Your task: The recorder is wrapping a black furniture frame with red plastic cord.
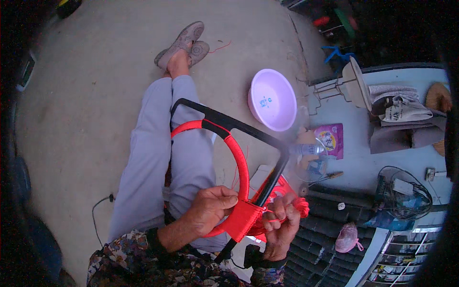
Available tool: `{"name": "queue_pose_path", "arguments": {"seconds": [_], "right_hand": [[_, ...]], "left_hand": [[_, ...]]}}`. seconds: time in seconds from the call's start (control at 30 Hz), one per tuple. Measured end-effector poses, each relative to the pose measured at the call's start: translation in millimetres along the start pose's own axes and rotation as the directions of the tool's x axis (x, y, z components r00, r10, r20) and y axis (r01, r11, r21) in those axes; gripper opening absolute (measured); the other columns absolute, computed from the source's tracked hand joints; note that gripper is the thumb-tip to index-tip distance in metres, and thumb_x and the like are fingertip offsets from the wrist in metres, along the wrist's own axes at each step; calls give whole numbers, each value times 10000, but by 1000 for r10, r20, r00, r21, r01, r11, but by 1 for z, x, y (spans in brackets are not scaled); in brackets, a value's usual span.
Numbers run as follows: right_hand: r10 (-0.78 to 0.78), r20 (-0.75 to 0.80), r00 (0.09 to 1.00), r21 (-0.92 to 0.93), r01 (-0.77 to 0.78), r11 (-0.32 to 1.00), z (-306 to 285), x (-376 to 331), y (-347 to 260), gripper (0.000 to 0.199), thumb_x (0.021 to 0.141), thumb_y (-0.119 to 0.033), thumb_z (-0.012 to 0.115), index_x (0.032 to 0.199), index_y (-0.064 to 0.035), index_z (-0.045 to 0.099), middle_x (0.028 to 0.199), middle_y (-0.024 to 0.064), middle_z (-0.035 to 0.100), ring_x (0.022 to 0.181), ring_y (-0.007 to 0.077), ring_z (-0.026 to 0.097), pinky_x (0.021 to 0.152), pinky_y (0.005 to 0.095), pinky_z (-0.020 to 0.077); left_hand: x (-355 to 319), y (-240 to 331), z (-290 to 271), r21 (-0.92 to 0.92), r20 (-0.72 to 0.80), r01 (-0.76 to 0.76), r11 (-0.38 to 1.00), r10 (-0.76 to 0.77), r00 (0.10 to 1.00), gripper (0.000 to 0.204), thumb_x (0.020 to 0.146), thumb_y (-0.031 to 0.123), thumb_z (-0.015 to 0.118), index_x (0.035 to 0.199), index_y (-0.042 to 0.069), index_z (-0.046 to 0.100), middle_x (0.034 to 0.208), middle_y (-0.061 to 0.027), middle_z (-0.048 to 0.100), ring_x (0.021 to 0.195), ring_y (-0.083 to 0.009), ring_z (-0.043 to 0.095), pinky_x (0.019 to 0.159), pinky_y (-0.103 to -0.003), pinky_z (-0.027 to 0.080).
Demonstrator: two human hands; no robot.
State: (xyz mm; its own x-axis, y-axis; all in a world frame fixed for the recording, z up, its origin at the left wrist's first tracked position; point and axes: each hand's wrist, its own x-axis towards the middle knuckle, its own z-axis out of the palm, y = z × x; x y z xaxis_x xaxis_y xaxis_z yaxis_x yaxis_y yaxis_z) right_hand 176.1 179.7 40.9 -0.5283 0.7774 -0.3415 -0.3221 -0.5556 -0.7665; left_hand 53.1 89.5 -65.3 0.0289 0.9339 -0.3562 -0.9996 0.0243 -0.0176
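Note:
I sit on the floor with my legs stretched out and a black steering wheel (224, 122) across my lap. Red cord wraps its left arc (239, 158) and forms a woven red patch (244, 217) at the near end. My left hand (210, 208) grips the wheel's rim beside that patch. My right hand (282, 217) pinches the red cord and holds a bundle of it (301, 205) against the wheel's right spoke.
A pale purple plastic basin (271, 99) stands on the concrete floor to the right of my legs. A low blue table (382, 153) at right carries a purple packet (331, 139), folded cloth, cables and tools. A pink bag (347, 237) lies on dark corrugated sheets.

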Motion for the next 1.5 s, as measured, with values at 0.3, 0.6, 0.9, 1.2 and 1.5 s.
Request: {"name": "queue_pose_path", "arguments": {"seconds": [0.3,0.6,0.9,1.2,1.5], "right_hand": [[-95,-61,994,-126,87,988,-1,-1,-11,84,885,-179,505,890,-123,443,631,-45,338,458,39,325,342,191,276],[6,-40,999,-171,-13,985,2,-7,-21,114,869,-196,524,867,-147,422,624,-23,359,440,69,320,375,227,292],[-134,-86,987,-390,90,916,28,-25,-26,103,895,-178,488,860,-128,406,622,-33,303,458,55,250,377,211,231],[-101,62,993,-636,118,763,44,-33,-5,191,787,-54,608,919,-59,471,773,35,518,658,111,513,602,249,453],[-72,12,997,-407,71,911,44,-32,-17,118,904,-196,502,883,-105,430,712,1,408,539,87,380,455,240,348]], "left_hand": [[-3,5,11,-37,51,112,993,-110,993,232,889,103,541,1049,-64,537,1005,-143,609,918,-220,610,840,-337,491],[-5,21,39,127,250,297,946,-320,914,242,906,181,531,1034,-24,524,908,-143,624,754,-236,640,709,-344,521],[1,13,40,240,167,244,940,-287,943,197,858,218,563,941,42,528,781,-113,622,650,-232,632,582,-349,526],[-3,6,41,192,85,123,974,-141,986,118,819,119,609,884,64,528,785,-56,605,696,-175,610,610,-326,517],[-1,15,29,190,237,139,972,-183,954,194,895,218,532,955,33,539,889,-115,626,792,-217,633,685,-342,522]]}}
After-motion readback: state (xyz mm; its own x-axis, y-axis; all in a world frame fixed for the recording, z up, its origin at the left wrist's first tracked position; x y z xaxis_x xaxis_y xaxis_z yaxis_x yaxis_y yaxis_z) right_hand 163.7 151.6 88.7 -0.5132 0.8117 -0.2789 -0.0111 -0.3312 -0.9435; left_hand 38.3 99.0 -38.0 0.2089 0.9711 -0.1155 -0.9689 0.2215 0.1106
